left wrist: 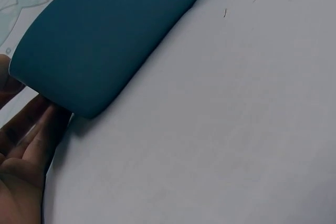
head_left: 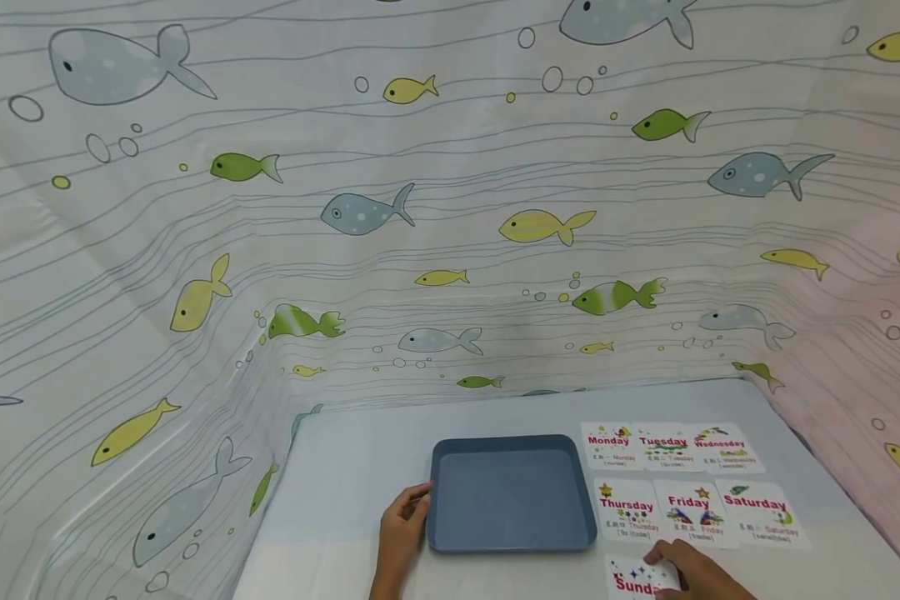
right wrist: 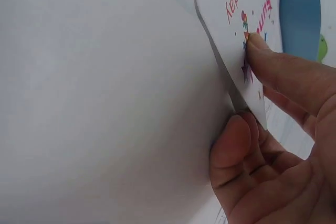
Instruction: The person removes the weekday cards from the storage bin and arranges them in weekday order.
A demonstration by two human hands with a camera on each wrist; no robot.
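A blue-grey rectangular tray [head_left: 510, 537] lies on the white tabletop. My left hand [head_left: 402, 529] is at its left side, with fingertips touching the outer wall. In the left wrist view, the fingers [left wrist: 39, 129] reach the end wall of the tray [left wrist: 79, 51] near its rounded corner. Below the tray's right corner, my right hand [head_left: 693, 571] pinches the right side of the Sunday card [head_left: 622, 573]. Seen from the right wrist, the thumb [right wrist: 289, 72] presses on the card's printed face while other fingers are behind its tilted edge.
Right of the tray lie the Monday [head_left: 610, 454], Tuesday [head_left: 663, 458] and Wednesday [head_left: 723, 458] cards in one row. The Thursday [head_left: 626, 517], Friday [head_left: 690, 517] and Saturday [head_left: 761, 517] cards form another nearer row. A fish-patterned curtain [head_left: 487, 250] surrounds the table.
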